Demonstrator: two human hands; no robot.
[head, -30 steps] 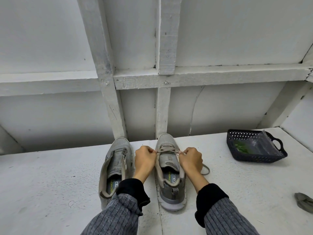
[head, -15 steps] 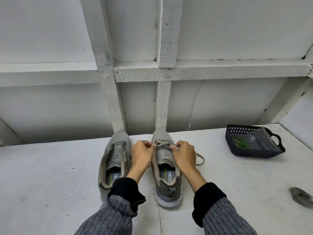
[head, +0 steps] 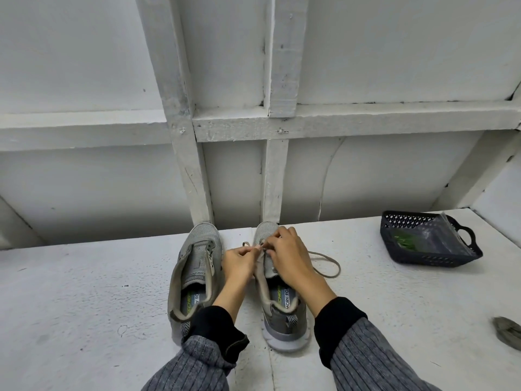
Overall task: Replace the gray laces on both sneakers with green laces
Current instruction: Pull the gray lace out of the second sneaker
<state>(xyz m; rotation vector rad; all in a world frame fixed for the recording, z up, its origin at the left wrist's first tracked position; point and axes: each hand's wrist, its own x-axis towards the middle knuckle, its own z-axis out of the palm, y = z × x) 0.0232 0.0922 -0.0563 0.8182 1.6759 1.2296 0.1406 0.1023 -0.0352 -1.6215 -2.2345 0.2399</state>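
White painted surface (head: 84, 292) stretches bare toward its far edge as both hands, left hand (head: 239, 259) and right hand (head: 287, 253), pinch the gray lace (head: 324, 259) atop the right gray mesh sneaker (head: 277, 303).

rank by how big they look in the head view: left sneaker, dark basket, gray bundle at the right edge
1. left sneaker, largest.
2. dark basket, clearly smaller in view, though it sits farther from the camera, so true size is unsure.
3. gray bundle, smallest; cut off by the frame edge.
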